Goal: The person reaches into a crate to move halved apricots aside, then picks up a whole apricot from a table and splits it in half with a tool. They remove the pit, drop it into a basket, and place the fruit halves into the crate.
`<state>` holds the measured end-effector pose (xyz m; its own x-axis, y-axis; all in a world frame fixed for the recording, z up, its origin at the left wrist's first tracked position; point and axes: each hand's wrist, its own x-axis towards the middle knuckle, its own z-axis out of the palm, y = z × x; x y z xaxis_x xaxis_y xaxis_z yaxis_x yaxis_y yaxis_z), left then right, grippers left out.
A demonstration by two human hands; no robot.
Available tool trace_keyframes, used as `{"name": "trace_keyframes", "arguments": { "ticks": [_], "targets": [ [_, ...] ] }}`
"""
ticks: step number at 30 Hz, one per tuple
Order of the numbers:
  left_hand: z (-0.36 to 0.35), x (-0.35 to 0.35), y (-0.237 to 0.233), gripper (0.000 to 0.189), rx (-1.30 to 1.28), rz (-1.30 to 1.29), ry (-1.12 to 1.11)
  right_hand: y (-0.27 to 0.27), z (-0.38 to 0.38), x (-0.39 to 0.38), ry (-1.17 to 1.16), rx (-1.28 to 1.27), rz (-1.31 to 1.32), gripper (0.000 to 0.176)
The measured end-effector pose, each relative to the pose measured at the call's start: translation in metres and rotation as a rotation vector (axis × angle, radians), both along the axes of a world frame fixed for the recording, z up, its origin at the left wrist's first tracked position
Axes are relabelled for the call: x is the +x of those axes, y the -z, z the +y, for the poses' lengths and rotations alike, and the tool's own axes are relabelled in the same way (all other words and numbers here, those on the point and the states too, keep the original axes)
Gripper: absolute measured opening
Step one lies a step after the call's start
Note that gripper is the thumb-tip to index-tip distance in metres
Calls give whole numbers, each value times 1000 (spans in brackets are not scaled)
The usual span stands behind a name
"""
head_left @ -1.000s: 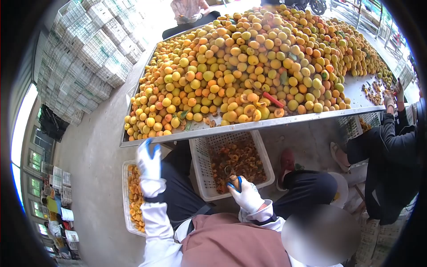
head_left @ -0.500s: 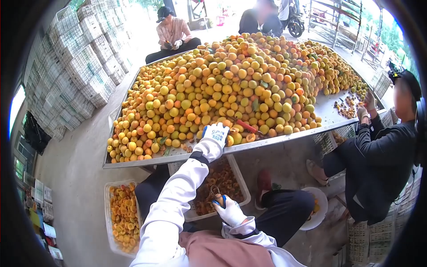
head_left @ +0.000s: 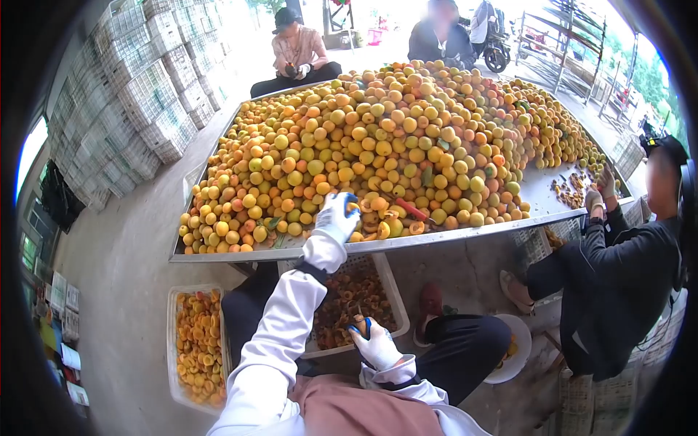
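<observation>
My left hand (head_left: 336, 218), in a white glove with blue fingertips, is at the front edge of a big pile of apricots (head_left: 392, 138). Its fingers curl inward, and what they hold, if anything, is hidden. Cut apricot halves (head_left: 383, 229) and a red-handled tool (head_left: 411, 209) lie just right of it. Lower down, my right hand (head_left: 379, 344), gloved alike, is closed around a small brown-handled tool (head_left: 359, 326). It is above a white crate (head_left: 396, 301) of dark orange apricot pieces, partly under the table.
The metal table edge (head_left: 291, 254) runs across in front of me. A crate of apricot halves (head_left: 172, 341) stands lower left, a white basin (head_left: 525, 341) lower right. One person (head_left: 618, 269) sits at right, two more behind the pile. Stacked crates (head_left: 131, 94) rise at left.
My left hand has turned and drawn slightly left, its fingers now curled, uncovering cut fruit at the pile's edge. My right hand stays low, its tool tilted differently. The whole view has shifted slightly.
</observation>
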<state>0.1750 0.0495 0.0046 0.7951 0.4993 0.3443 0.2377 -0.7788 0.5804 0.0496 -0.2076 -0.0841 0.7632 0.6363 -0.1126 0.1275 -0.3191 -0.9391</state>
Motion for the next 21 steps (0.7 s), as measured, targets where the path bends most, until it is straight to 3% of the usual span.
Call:
{"name": "trace_keyframes", "arguments": {
  "ticks": [1, 3, 6, 7, 9, 16, 21],
  "targets": [
    [12, -6, 13, 36, -281, -157, 40, 2, 1, 0, -6, -2, -1, 35],
    [7, -42, -2, 24, -1163, -405, 191, 5, 1, 1, 39, -9, -10, 33],
    [-19, -82, -3, 21, -1576, -593, 182, -1, 3, 1, 120, 113, -78, 36],
    [-15, -93, 20, 22, -1619, -556, 239, -5, 3, 2, 116, 130, -64, 40],
    [-24, -112, 48, 24, -1837, -549, 241, -16, 4, 0, 143, 222, -64, 29],
    [-72, -142, 68, 26, -1852, -366, 112, -21, 9, -2, 32, 173, -81, 23],
    [-88, -149, 57, 35, -1816, -244, 272, -15, 11, -1, -12, 64, -73, 25]
  ]
}}
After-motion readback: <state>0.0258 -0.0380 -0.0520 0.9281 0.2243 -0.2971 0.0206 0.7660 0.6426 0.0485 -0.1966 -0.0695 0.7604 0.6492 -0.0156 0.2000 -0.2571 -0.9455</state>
